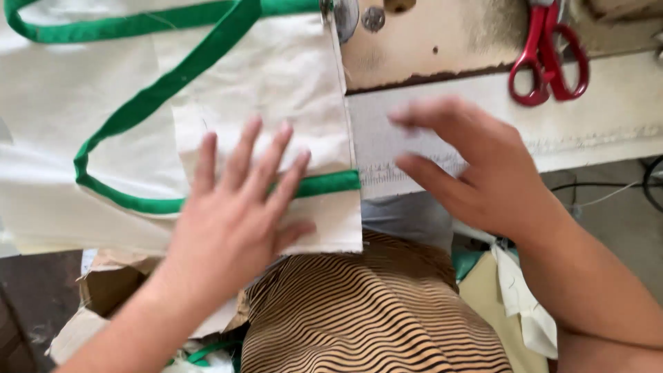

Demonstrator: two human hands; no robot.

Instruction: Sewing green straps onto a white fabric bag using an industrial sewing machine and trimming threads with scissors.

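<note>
My left hand [238,207] lies flat, fingers spread, on a cream cloth piece [276,83] edged with green binding tape [159,90]; the fingertips rest near the green strip [331,183] at the cloth's lower right corner. My right hand [469,166] hovers blurred over the white table edge [608,117], just right of the cloth, fingers curled and apart, holding nothing that I can see.
Red-handled scissors [549,55] lie on the worn sewing-table top [428,48] at the upper right. Metal machine parts [349,17] sit at the top. Below are my striped lap [366,311], a cardboard box [110,283] and cloth scraps [525,304].
</note>
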